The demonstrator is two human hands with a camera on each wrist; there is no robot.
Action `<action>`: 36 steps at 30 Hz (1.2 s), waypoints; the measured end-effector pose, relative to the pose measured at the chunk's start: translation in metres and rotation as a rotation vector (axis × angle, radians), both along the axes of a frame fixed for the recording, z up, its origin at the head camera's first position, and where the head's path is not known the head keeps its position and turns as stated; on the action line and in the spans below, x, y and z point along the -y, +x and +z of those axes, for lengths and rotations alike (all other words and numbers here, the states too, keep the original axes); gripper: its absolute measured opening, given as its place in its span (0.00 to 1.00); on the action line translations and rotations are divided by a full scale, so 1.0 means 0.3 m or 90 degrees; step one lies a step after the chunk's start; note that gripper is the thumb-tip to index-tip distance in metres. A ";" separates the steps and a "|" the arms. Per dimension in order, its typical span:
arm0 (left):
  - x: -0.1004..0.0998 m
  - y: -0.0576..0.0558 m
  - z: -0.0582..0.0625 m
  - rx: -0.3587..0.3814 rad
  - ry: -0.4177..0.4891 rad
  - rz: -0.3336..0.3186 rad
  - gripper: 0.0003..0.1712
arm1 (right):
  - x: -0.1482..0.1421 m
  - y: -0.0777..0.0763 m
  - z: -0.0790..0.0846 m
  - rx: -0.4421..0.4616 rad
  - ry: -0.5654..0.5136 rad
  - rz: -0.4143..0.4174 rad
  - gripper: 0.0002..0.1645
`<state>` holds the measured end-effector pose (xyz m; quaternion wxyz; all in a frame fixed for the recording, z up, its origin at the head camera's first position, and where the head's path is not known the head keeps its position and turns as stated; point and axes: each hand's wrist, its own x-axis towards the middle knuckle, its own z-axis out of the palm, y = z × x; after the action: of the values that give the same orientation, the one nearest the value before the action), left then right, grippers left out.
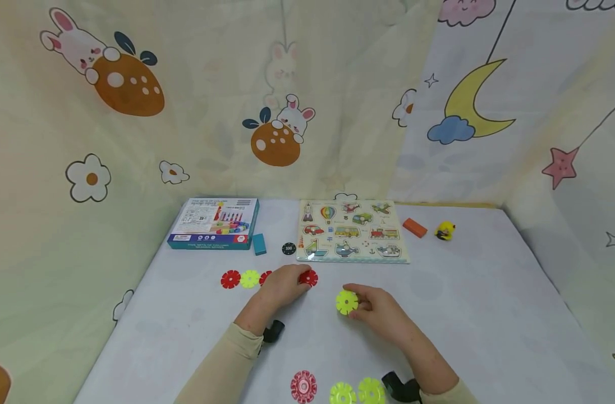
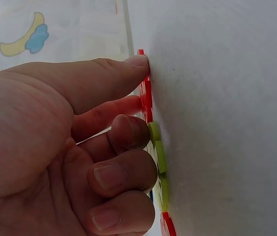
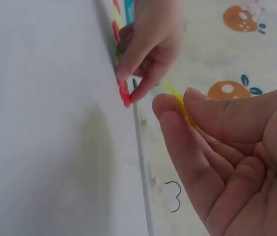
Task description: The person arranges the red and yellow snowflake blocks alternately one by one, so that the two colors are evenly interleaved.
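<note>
Yellow disc (image 1: 347,302) in the right hand (image 1: 383,312), pinched between thumb and finger and raised off the middle of the tabletop (image 1: 469,308). The left hand (image 1: 283,283), further left and a little nearer the far edge, pinches a red disc (image 1: 314,278) at the right end of a row that lies flat on the tabletop. The tabletop is white and cloth-like, and pale printed fabric (image 1: 206,90) hangs behind it and along both sides, with rabbits, flowers, stars and a moon.

The discs look like thin plastic, round with notched rims and a small hole in the middle. A red and a yellow one show at the row's left end; the left hand partly covers the rest. Toward the near side lie a patterned red piece (image 1: 303,386) and two yellow pieces (image 1: 357,391) side by side. Long cream sleeves (image 1: 219,365) cover the forearms.

Along the far edge, from the left corner, come a flat printed box (image 1: 216,221), a blue block (image 1: 259,244), a round black chip (image 1: 289,248) marked 100, a shiny picture board (image 1: 353,233) with vehicles, an orange block (image 1: 414,227) and a small yellow figure (image 1: 444,230). The box sits close to the far left corner; the figure stands well short of the right one. White cloth shows between the two held discs, and plain tabletop runs from the right hand out to the right edge, and from the row to the left edge.
</note>
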<state>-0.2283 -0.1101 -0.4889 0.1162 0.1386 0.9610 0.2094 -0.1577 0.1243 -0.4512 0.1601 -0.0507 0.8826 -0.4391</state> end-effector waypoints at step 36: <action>-0.047 -0.014 0.021 -0.015 -0.049 -0.029 0.31 | 0.121 -0.235 -0.153 -0.085 0.121 -0.066 0.22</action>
<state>-0.2327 -0.0960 -0.4826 0.1147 0.1582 0.9663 0.1678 -0.2282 0.0879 -0.4970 0.0821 -0.0190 0.9303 -0.3570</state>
